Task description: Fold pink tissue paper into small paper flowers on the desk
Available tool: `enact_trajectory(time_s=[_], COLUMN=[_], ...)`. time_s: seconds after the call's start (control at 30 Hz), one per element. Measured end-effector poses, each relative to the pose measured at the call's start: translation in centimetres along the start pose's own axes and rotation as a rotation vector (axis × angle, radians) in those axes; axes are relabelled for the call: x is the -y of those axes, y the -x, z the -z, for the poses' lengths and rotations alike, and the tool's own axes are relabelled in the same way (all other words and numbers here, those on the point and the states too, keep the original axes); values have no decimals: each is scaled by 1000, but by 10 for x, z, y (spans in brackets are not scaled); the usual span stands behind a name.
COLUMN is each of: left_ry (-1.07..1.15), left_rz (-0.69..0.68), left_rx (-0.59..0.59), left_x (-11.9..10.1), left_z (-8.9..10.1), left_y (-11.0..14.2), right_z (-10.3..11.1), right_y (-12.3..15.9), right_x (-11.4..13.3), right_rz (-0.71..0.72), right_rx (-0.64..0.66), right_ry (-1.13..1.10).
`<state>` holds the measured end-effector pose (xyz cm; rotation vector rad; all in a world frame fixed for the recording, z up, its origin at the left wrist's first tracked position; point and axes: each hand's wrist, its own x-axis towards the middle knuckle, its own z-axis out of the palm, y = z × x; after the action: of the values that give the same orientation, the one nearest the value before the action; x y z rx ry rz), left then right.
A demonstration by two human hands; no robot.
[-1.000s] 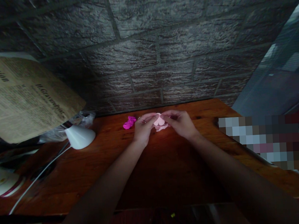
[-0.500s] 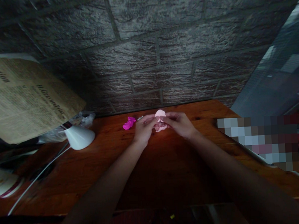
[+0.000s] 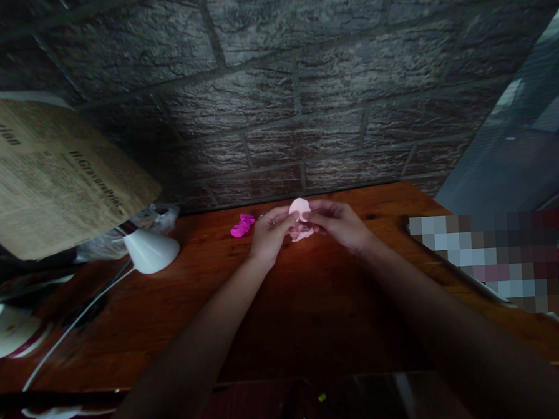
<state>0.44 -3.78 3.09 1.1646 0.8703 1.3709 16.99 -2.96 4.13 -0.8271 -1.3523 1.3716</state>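
Both my left hand (image 3: pixel 270 235) and my right hand (image 3: pixel 339 224) are closed on one piece of pale pink clay (image 3: pixel 299 206), held between them over the wooden table. My thumbs press on its near face, and the fingers behind are partly hidden. Its upper part looks flat and rounded. More pale pink clay (image 3: pixel 302 236) shows just below my fingers; whether it joins the held piece I cannot tell. To the left of my left hand, apart from it, lies a crumpled bright magenta lump (image 3: pixel 242 225), which looks like clay.
A lamp with a newsprint-patterned shade (image 3: pixel 57 177) and white base (image 3: pixel 151 250) stands at the left, its white cable (image 3: pixel 75 336) running forward. A white container (image 3: pixel 9 330) sits at far left. Behind rises a stone-block wall (image 3: pixel 263 79). A blurred-out device (image 3: pixel 486 264) lies right.
The pale pink piece stands slightly higher between my thumbs, its rounded top showing more. The camera view has shifted a little. Both hands keep their hold.
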Motion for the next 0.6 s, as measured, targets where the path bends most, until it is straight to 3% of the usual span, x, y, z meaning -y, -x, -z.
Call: enact_trajectory(time_s=[0.33, 0.5, 0.6], left_ry=[0, -201, -404], left_rz=[-145, -175, -327], left_rx=[-50, 27, 14], left_x=[-4, -1, -1], left_z=[6, 8, 12], left_y=[-8, -7, -7], right_z=[0, 2, 5], right_y=[0, -2, -5], right_x=[4, 2, -4], right_rz=[28, 55, 84], right_rx=[-105, -39, -68], right_ry=[-19, -13, 19])
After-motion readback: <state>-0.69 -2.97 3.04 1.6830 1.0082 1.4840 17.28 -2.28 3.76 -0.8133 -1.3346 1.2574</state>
